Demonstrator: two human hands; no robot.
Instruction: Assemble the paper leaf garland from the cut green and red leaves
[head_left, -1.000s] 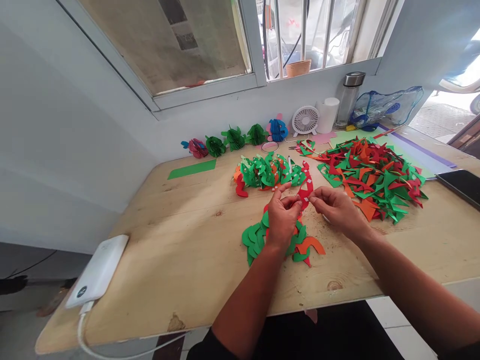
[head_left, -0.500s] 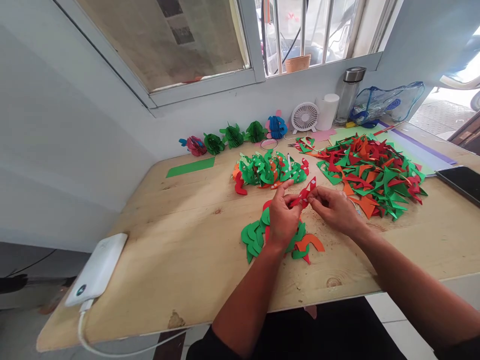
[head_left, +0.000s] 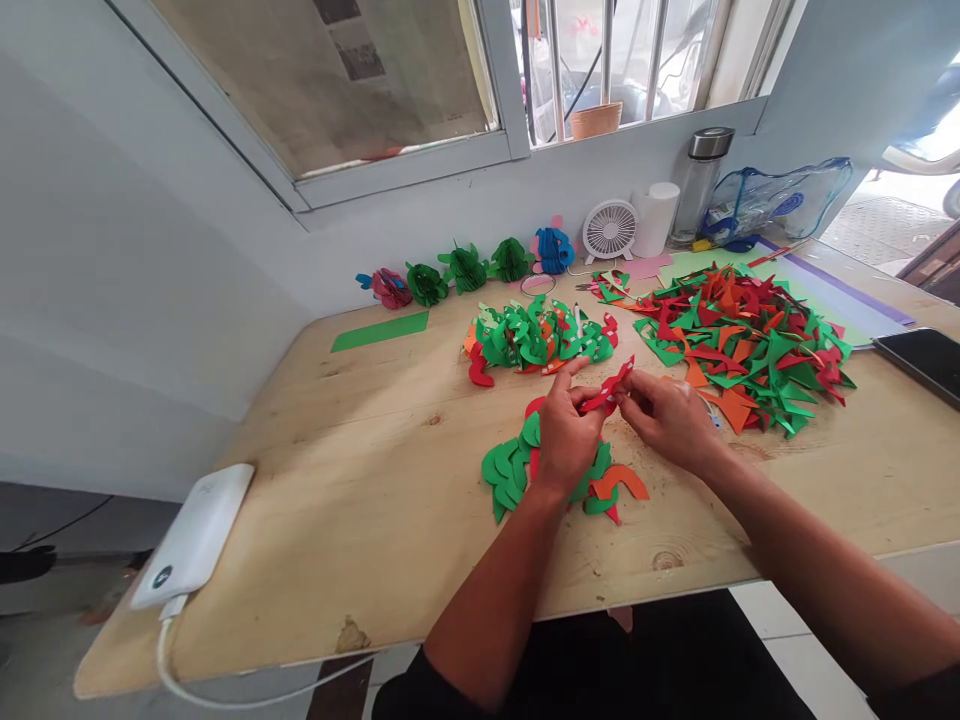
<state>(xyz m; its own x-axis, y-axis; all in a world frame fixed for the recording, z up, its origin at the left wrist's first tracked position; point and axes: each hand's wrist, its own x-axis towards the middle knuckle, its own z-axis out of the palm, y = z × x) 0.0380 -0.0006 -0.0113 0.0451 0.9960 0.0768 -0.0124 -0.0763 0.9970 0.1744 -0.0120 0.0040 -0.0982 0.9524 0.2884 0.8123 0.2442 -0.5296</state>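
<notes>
A small red paper cutout point(head_left: 611, 387) with white patches is held between my two hands above the table. My left hand point(head_left: 571, 420) pinches its left end, and my right hand point(head_left: 664, 412) pinches its right side with thumb and forefinger. Below my left hand lies a loose heap of green paper cutouts point(head_left: 510, 472), with red ones and an orange curved cutout point(head_left: 624, 482) among them. Just beyond my hands sits a pile of green, orange and red cutouts point(head_left: 536, 335) bearing white patches.
To the right is a big mound of paper scraps point(head_left: 750, 350), with a phone point(head_left: 922, 365) beyond it. Honeycomb paper figures point(head_left: 466, 270), a small fan point(head_left: 610, 232) and a glass bottle point(head_left: 694, 195) line the wall. A white power bank point(head_left: 195, 535) with a cable lies at left.
The red cutout has turned slightly in my fingers, showing less of its white patches. Both hands stay in almost the same place.
</notes>
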